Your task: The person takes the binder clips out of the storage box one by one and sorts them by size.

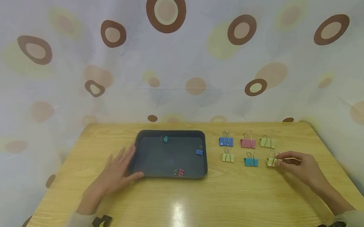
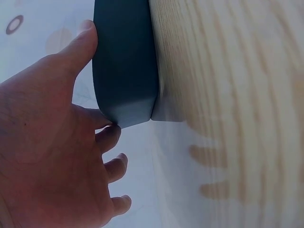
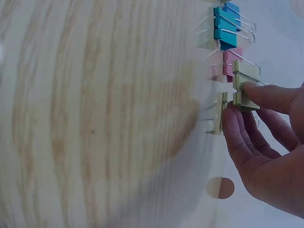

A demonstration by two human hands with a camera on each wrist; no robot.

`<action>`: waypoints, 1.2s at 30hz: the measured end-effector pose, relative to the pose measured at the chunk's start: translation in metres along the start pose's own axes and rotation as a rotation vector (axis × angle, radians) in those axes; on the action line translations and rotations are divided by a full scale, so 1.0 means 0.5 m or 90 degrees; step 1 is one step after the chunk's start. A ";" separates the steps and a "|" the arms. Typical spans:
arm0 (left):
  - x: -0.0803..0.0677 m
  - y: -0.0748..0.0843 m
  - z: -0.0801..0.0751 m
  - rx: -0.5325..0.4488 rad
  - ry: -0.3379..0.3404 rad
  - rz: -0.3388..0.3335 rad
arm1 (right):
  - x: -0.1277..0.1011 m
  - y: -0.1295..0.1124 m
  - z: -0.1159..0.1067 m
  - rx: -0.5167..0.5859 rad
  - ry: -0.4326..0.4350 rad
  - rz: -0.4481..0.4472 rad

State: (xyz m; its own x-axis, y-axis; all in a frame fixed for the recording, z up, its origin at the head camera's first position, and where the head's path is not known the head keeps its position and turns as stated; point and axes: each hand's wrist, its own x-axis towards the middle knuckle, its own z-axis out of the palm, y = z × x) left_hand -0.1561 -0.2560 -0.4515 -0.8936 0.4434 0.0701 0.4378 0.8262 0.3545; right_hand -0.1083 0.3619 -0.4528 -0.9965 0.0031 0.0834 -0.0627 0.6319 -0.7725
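My left hand (image 1: 115, 174) rests against the left edge of the dark grey tray (image 1: 167, 175), thumb near its front corner and fingers spread and extended. In the left wrist view, thumb and fingertips touch the tray's wall (image 2: 126, 57). My right hand (image 1: 302, 167) pinches a pale yellow binder clip (image 1: 271, 161) at the right end of the front row, between thumb and fingers. Beside it stand a teal binder clip (image 1: 251, 161) and another yellow binder clip (image 1: 228, 157). Behind are blue (image 1: 226, 141), pink (image 1: 248, 143) and yellow (image 1: 267, 143) binder clips.
Inside the tray lie a small teal clip (image 1: 166, 139), a small blue clip (image 1: 199, 152) and a small red clip (image 1: 181, 172). The wooden table (image 1: 227, 202) meets a patterned curtain (image 1: 184, 60) at its back edge.
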 end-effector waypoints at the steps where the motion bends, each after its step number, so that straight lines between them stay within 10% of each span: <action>1: 0.000 0.002 -0.001 0.004 -0.007 -0.005 | 0.001 0.003 0.002 -0.006 -0.001 0.001; 24: -0.008 0.010 -0.004 0.001 -0.017 -0.020 | 0.004 0.011 0.007 -0.062 0.027 0.005; 36: -0.004 0.003 -0.002 -0.002 -0.014 -0.012 | 0.008 -0.104 0.031 0.055 0.056 -0.124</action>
State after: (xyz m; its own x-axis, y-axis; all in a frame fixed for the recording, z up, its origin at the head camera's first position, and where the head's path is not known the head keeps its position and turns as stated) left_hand -0.1537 -0.2557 -0.4502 -0.8994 0.4350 0.0435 0.4204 0.8335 0.3586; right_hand -0.1099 0.3171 -0.4221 -0.9565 -0.0424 0.2885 -0.2622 0.5583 -0.7871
